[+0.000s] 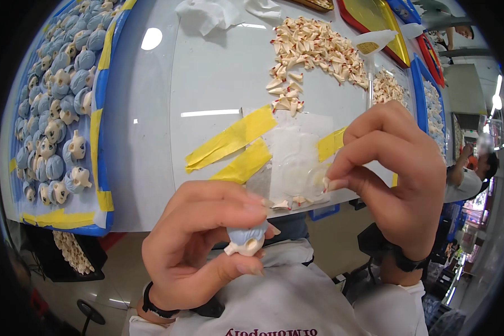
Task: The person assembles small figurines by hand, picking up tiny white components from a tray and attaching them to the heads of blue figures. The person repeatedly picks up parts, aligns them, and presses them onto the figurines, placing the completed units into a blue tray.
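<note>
My left hand (207, 241) is closed around a small doll head (246, 238) with light blue hair and a pale underside that has a round hole. At the table's near edge, the thumb and forefinger of my right hand (389, 162) are pinched together. A tiny pale bit shows at those fingertips, too small to name. Right beside them a clear, shallow round dish (299, 175) rests on white paper (288, 137), held down by yellow tape (232, 140). A few small cream pieces with red tips (299, 200) lie at the paper's near edge.
On the left stands a blue tray (102, 140) full of blue-haired doll heads. A large pile of cream, red-tipped pieces (325, 47) lies farther back. More trays, one yellow-gold (375, 22), line the right side. Crumpled white tissue (207, 14) is at the back. Another person (470, 173) is at far right.
</note>
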Demonstrator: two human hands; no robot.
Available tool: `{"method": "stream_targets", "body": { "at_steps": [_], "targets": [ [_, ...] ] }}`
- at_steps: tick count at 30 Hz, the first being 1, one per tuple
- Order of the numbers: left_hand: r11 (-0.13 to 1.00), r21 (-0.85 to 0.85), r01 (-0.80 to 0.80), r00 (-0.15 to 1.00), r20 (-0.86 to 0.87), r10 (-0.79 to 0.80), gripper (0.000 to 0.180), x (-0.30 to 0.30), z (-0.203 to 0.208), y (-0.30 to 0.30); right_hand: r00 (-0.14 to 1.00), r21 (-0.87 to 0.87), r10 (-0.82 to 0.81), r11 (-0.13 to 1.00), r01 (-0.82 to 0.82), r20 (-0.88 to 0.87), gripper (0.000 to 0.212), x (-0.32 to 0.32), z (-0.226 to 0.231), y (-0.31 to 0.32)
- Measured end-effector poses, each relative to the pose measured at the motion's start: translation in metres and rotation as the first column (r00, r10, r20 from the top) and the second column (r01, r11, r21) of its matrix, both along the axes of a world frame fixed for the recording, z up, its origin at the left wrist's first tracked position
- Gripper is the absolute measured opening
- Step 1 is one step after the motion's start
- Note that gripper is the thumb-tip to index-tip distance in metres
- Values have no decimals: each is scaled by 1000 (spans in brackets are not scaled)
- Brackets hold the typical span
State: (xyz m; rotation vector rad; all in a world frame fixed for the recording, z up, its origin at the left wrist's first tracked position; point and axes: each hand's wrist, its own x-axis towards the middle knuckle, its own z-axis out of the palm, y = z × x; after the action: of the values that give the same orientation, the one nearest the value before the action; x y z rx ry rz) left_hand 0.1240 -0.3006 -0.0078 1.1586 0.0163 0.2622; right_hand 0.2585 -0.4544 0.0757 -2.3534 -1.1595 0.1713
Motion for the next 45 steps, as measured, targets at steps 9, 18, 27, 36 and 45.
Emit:
{"method": "stream_targets", "body": {
  "at_steps": [9, 18, 27, 36, 45],
  "targets": [
    [998, 63, -3, 999, 51, 0, 44, 2, 1, -3, 994, 108, -18, 994, 7, 105, 18, -7, -7, 4],
    [973, 231, -12, 983, 182, -31, 35, 2, 10, -6, 929, 427, 102, 902, 63, -355, 15, -52, -9, -5],
    [860, 455, -232, 965, 217, 146, 33, -3, 28, -21, 979, 417, 193, 896, -152, -59, 26, -52, -11, -10],
    [887, 414, -206, 977, 44, 206, 32, -3, 22, -4, 996, 287, 38, 958, -13, -84, 21, 3, 19, -25],
    [946, 286, -152, 988, 21, 153, 33, -3, 17, 3, 989, -154, 35, 988, -13, 141, 8, 92, -29, -2]
  ]
}}
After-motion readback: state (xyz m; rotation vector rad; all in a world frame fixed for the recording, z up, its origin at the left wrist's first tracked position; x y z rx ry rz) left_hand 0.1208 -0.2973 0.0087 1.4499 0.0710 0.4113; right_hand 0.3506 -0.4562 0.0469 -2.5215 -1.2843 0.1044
